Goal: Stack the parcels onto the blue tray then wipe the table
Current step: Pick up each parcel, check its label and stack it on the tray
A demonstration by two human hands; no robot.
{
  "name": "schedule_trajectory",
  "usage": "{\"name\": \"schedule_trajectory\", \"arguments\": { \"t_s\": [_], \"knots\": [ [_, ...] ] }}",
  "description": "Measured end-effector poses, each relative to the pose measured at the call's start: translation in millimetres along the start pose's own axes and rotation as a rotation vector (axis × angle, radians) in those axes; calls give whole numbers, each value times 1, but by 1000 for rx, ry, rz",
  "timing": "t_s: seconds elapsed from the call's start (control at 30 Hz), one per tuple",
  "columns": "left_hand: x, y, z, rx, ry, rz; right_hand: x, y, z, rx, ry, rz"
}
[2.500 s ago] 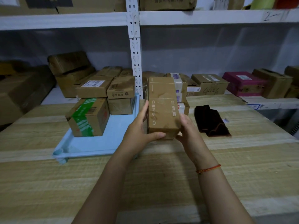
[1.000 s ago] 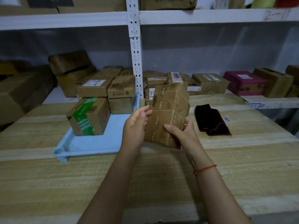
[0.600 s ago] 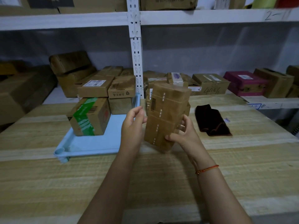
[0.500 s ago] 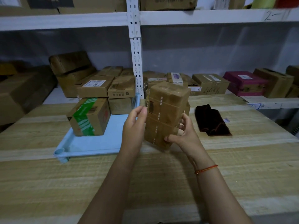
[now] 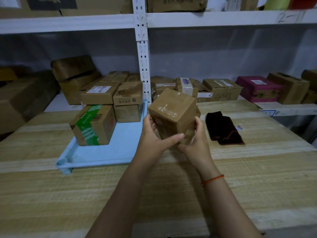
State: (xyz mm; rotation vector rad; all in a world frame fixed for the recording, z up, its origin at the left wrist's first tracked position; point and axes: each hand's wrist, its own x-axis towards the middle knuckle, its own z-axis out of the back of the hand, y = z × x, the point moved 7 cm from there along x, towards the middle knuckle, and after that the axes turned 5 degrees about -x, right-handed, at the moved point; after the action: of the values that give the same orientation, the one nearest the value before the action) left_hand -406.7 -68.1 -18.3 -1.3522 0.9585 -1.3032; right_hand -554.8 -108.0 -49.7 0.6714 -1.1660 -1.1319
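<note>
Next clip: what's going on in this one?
A person holds a brown parcel in both hands, left hand and right hand, above the wooden table, just right of the blue tray. The tray already carries several parcels, including one with green tape. A dark cloth lies on the table to the right, untouched, so wiping has not begun.

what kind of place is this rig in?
Likely a parcel sorting or storage room. White slotted metal shelving holds rows of taped cardboard parcels, some with shipping labels; a handwritten bay number marks the shelf edge. Both hands hold another parcel over a wooden worktable.
</note>
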Motion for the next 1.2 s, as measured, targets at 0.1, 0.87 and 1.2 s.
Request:
{"name": "schedule_trajectory", "arguments": {
  "t_s": [0.1,0.87,1.2],
  "knots": [
    [2,4,-1,20,-34,-34,-1,0,-3,-109,-39,11],
    [18,25,61,-641,-426,283,-5,0,-23,417,174,-225],
    [18,32,72,-690,-427,323,-6,13,-57,499,250,-305]
  ]
}}
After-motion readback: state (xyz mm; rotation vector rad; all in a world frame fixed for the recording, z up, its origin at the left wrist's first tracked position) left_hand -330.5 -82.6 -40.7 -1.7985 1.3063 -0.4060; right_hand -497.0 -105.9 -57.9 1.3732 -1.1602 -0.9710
